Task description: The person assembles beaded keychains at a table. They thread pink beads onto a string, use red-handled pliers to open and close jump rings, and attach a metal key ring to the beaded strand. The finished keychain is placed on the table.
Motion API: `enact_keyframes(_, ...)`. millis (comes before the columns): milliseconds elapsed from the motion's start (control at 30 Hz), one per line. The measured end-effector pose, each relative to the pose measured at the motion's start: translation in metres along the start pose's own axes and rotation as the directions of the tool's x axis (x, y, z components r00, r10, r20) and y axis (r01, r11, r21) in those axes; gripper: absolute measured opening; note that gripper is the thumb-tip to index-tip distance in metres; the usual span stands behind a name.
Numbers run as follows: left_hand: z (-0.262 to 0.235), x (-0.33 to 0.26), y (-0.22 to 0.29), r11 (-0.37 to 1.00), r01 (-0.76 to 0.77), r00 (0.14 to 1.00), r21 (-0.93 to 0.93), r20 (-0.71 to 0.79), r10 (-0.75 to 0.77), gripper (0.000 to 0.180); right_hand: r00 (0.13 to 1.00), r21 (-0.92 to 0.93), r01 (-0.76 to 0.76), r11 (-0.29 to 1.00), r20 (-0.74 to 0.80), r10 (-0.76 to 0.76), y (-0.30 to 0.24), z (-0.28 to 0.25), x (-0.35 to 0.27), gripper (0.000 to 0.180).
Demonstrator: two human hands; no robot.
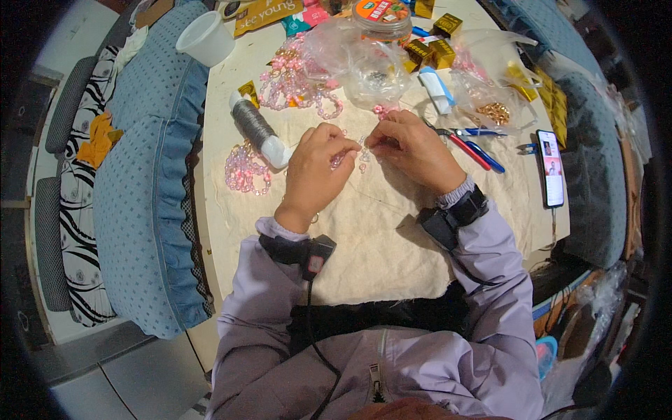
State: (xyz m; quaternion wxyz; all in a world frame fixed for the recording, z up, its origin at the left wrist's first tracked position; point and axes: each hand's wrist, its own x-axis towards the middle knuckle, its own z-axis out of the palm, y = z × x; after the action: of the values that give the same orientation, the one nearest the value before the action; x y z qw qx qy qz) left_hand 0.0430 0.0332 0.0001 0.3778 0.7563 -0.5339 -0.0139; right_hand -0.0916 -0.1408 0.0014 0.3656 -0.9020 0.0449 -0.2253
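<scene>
Pink translucent beads (352,155) sit pinched between both hands: left hand (316,173) and right hand (413,150) close fingertips together for fine control; grey thread spool (257,129) lies just beyond the left.

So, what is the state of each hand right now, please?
Left hand: grip closed, pinching small pink beads.
Right hand: grip closed, pinching at the same beads; what exactly it holds cannot be told.

Glossy pink beads (245,169), matt cream cloth (378,238), clear plastic bags (357,59)
</scene>
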Motion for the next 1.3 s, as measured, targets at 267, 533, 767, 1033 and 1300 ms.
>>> enact_keyframes(267, -0.001, -0.001, 0.004, 1.0, 0.009, 0.999, -0.028, 0.054, -0.007, 0.014, 1.0, -0.026, -0.01, 1.0, 0.021, 0.01, 0.0, 0.0, -0.001, 0.013)
enact_keyframes(533, -0.003, 0.0, 0.004, 0.999, -0.014, 0.998, -0.033, 0.057, 0.016, 0.016, 0.999, -0.047, -0.044, 0.998, -0.023, 0.043, -0.007, -0.003, 0.001, 0.014)
enact_keyframes(767, -0.002, 0.0, 0.003, 1.0, -0.017, 0.999, -0.022, 0.049, 0.018, 0.011, 0.996, 0.012, -0.062, 0.998, -0.056, 0.063, -0.003, -0.007, 0.004, 0.013)
enact_keyframes(1033, -0.001, 0.001, 0.004, 0.999, -0.05, 0.998, -0.013, 0.036, 0.05, 0.011, 0.998, -0.13, 0.055, 0.99, 0.015, -0.054, 0.001, 0.001, -0.001, 0.014)
enact_keyframes(1300, -0.002, 0.0, 0.004, 0.999, -0.039, 0.998, -0.01, 0.051, 0.039, 0.014, 1.0, -0.176, 0.007, 0.984, -0.008, -0.009, -0.001, 0.0, -0.001, 0.012)
